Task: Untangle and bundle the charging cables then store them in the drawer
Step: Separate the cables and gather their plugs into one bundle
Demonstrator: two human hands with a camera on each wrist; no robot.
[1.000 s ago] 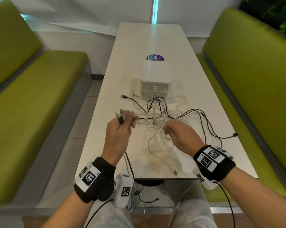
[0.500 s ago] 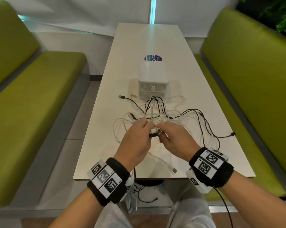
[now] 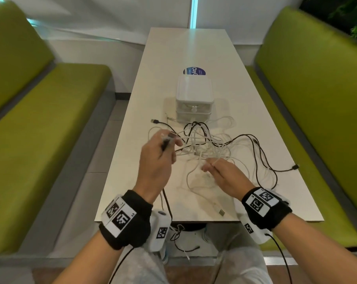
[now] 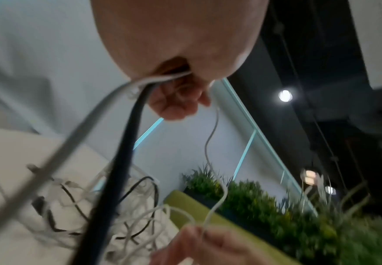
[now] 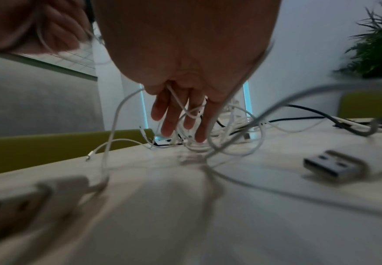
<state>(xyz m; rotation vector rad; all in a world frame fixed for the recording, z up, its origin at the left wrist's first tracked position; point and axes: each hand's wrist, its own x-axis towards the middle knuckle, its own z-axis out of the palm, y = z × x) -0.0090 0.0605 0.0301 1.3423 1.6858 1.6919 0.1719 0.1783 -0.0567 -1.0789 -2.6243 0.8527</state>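
Note:
A tangle of white and black charging cables (image 3: 206, 141) lies on the white table (image 3: 276, 197), in front of a small white drawer box (image 3: 194, 97) whose drawers look closed. My left hand (image 3: 170, 140) is raised at the tangle's left and grips a bunch of cable ends, white and black (image 4: 140, 86). My right hand (image 3: 209, 163) hovers low at the near side of the tangle and pinches one white cable (image 4: 210, 211), which runs up to the left hand. In the right wrist view that cable (image 5: 176, 100) passes under its fingers (image 5: 169, 123).
A white USB plug (image 3: 221, 212) lies near the table's front edge. One black plug (image 3: 295, 166) sits at the right and another (image 3: 154, 121) at the far left. Green benches (image 3: 40, 130) flank the table. A blue sticker (image 3: 194, 71) shows behind the box.
Half a second ago both hands met over the middle of the tangle. My left hand has since drawn back up and left with cable ends, while the right keeps a white strand.

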